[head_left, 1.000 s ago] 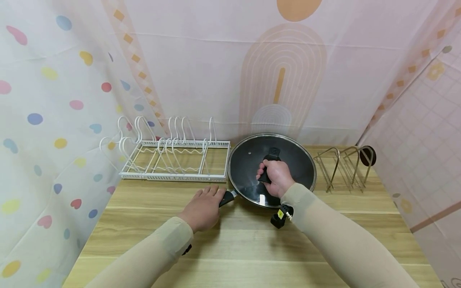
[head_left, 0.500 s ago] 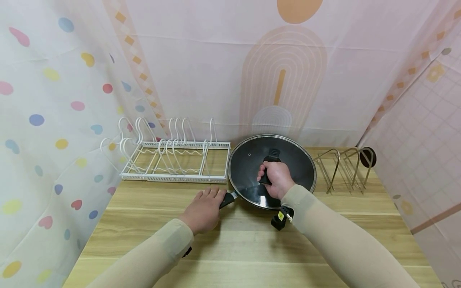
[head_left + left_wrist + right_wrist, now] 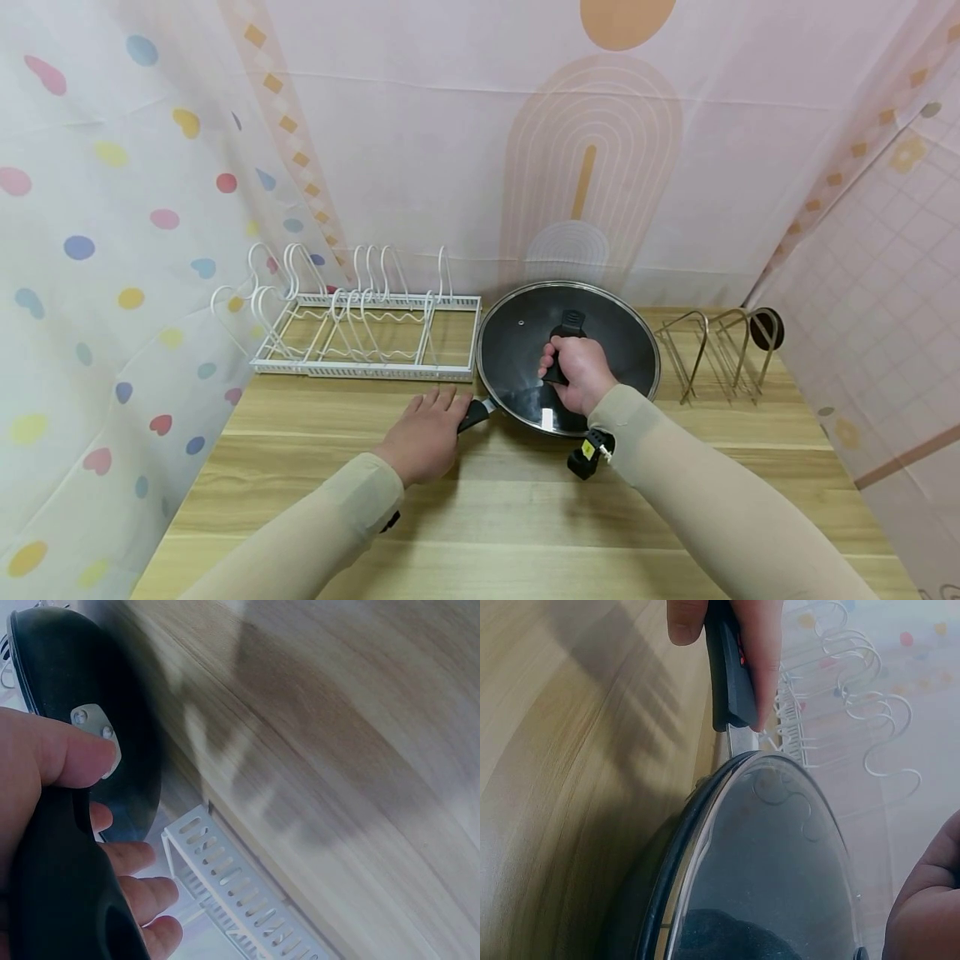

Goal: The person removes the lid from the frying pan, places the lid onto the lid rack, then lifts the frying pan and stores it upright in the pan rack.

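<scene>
A black wok stands at the back of the wooden table, its handle pointing to the front left. Its glass lid has a steel rim and sits over the wok's opening. My left hand holds the handle, thumb on one side and fingers on the other, as the left wrist view shows. On top of the lid, my right hand grips the black lid knob with curled fingers. Part of the knob is hidden by that hand.
A white wire dish rack stands left of the wok, its end close to the wok's rim. To the right is a metal wire rack with a dark round object behind it. Patterned curtains enclose the back and sides.
</scene>
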Demonstrator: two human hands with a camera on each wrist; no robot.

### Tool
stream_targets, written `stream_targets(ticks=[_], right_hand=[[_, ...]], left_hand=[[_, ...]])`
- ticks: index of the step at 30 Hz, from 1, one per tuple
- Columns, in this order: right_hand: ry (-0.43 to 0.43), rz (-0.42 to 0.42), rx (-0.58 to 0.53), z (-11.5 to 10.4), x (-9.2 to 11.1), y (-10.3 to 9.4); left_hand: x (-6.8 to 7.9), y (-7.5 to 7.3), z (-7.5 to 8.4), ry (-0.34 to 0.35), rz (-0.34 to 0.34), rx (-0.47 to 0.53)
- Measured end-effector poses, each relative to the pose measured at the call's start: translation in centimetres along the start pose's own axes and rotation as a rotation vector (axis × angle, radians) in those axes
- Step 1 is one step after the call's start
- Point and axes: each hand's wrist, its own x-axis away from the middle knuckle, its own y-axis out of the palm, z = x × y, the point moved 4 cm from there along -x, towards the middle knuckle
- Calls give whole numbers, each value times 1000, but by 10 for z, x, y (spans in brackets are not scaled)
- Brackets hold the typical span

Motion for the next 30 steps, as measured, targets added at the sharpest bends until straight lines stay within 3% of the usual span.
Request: stream_targets(ticks=[30], right_hand=[[-20, 27, -11, -16, 5, -17]], left_hand=[[1, -4, 0, -24, -38, 41]])
